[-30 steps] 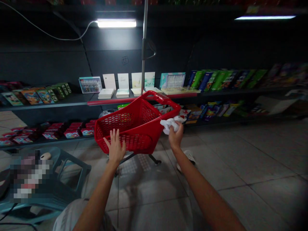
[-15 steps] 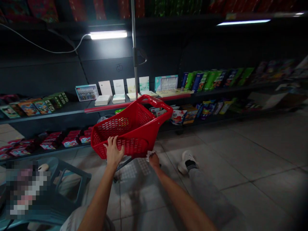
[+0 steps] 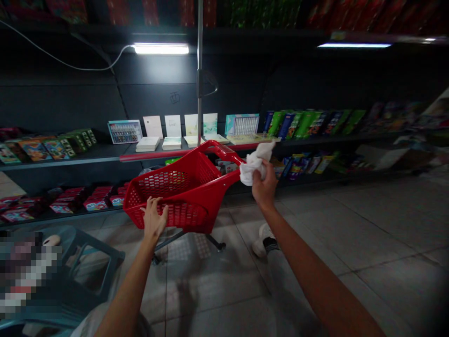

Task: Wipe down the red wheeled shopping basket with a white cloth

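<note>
A red plastic shopping basket on wheels [image 3: 182, 187] stands tilted on the tiled floor in front of me. My left hand [image 3: 153, 220] rests on its near rim with the fingers curled over the edge. My right hand [image 3: 264, 182] is closed on a crumpled white cloth [image 3: 254, 161] and presses it against the basket's upper right side, close to the red handle [image 3: 219, 150]. My foot in a white shoe [image 3: 262, 238] shows on the floor under my right arm.
Dark shelves [image 3: 105, 154] with boxed goods, cards and coloured packets run along the back. A metal pole [image 3: 199, 75] rises behind the basket. A teal plastic stool [image 3: 87, 262] stands at the lower left. Grey floor tiles [image 3: 368, 234] stretch to the right.
My right hand with the cloth has risen from the basket's lower front edge to its upper right side near the handle. The left hand stays on the near rim.
</note>
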The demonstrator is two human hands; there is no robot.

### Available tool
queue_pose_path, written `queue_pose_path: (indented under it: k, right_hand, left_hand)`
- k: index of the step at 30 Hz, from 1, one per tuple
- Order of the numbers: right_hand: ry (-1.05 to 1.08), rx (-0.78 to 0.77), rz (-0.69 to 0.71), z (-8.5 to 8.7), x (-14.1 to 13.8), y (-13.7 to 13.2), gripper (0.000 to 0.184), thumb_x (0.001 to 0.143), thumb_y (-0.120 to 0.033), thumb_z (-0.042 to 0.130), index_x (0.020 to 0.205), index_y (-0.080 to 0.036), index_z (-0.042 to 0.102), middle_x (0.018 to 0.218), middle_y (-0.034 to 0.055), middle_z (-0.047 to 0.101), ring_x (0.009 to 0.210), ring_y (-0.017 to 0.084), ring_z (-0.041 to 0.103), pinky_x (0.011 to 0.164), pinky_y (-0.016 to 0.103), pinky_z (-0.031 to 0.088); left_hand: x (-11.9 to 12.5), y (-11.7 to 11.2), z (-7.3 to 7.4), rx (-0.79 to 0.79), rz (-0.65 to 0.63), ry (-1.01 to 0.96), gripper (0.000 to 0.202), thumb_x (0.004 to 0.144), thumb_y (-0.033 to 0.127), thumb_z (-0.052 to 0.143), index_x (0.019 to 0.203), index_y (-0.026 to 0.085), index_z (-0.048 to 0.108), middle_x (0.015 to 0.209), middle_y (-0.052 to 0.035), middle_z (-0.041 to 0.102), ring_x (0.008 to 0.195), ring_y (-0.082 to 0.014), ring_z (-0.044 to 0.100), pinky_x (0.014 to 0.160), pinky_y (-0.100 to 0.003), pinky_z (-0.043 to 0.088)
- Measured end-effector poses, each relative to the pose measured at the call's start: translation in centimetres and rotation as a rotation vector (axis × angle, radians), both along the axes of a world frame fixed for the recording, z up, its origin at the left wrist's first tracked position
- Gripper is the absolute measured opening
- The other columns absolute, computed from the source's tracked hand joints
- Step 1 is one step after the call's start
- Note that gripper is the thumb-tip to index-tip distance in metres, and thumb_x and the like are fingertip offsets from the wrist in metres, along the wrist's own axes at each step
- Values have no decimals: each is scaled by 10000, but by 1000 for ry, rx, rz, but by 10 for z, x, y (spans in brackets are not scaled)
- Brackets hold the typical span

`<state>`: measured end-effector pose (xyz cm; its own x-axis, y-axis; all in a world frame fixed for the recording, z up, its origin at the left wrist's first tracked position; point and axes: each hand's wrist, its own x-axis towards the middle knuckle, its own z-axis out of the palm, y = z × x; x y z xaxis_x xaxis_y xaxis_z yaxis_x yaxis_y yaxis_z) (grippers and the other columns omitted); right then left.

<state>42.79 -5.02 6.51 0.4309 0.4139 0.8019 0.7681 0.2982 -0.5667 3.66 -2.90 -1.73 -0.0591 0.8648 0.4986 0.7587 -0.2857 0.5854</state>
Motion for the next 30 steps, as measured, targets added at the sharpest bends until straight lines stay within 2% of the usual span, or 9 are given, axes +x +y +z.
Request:
queue_pose_path:
  k: [3, 5, 8, 12, 16, 20, 24, 27, 30]
  right_hand:
    - [-316, -274, 135, 34, 5, 14, 393, 956, -275, 450, 1249, -146, 677, 1269, 157, 714, 1198, 274, 646, 1061, 385, 480]
    - [-512, -444, 176, 43, -1, 19, 360, 967, -262, 453, 1171, -138, 724, 1207, 161, 742, 1140, 278, 662, 1040, 376, 475]
    - [-689, -537, 139, 44, -16, 16, 338, 980, -257, 471, 1131, -146, 753, 1178, 145, 760, 1113, 274, 662, 1055, 373, 440]
    - [-722, -513, 123, 43, -33, -8, 360, 995, -257, 467, 1216, -157, 734, 1209, 117, 759, 1138, 266, 654, 1080, 378, 408]
    - [-808, -481, 254, 48, -50, -47, 424, 955, -359, 595, 1325, -169, 676, 1371, 127, 694, 1243, 288, 611, 1148, 418, 335]
    - [-868, -540, 307, 58, -73, -80, 443, 973, -411, 605, 1344, -175, 655, 1325, 147, 710, 1202, 291, 636, 1091, 413, 364]
    - [-859, -724, 367, 73, -94, -91, 290, 1040, -369, 499, 1107, -185, 712, 1037, 115, 775, 969, 260, 712, 898, 344, 440]
    - [-772, -835, 510, 86, -103, -85, 247, 1016, -342, 544, 1148, -212, 706, 1052, 89, 781, 942, 251, 732, 789, 302, 463]
    - [-702, -820, 802, 97, -106, -73, 322, 957, -270, 611, 1271, -223, 664, 1218, 70, 753, 1075, 230, 716, 872, 283, 502]
  left_hand:
    - [-6, 5, -3, 37, 7, -10, 340, 974, 394, 493, 1240, 233, 632, 1400, -114, 612, 1499, -281, 435, 1278, -527, 319]
    - [-8, 6, -4, 53, 11, -13, 331, 983, 386, 470, 1218, 222, 635, 1385, -121, 623, 1483, -275, 451, 1294, -526, 283]
    - [-10, 4, -2, 38, 25, -9, 328, 1008, 366, 412, 1201, 225, 637, 1384, -121, 627, 1478, -283, 455, 1307, -591, 201]
    - [-19, 3, 0, 13, 28, -3, 368, 1031, 380, 361, 1204, 222, 644, 1400, -126, 622, 1504, -293, 428, 1293, -586, 258]
    - [-24, 2, -3, 16, 86, -23, 463, 1026, 392, 372, 1317, 137, 625, 1544, -191, 506, 1596, -332, 270, 1301, -527, 281]
    - [2, -19, -2, 1, 76, 5, 586, 1012, 398, 434, 1520, 109, 483, 1731, -216, 200, 1637, -413, 0, 1289, -669, 174]
    - [42, -58, 4, 78, -133, 46, 673, 1003, 413, 485, 1630, 239, 315, 1775, -132, 102, 1644, -379, -31, 1252, -733, 182]
    - [56, -79, 7, 170, -176, 31, 735, 984, 348, 495, 1658, 257, 217, 1776, -133, 90, 1646, -362, -30, 1255, -737, 153]
    - [57, -89, 6, 230, -188, -1, 778, 960, 384, 528, 1654, 253, 201, 1769, -162, 85, 1644, -384, 3, 1252, -742, 145]
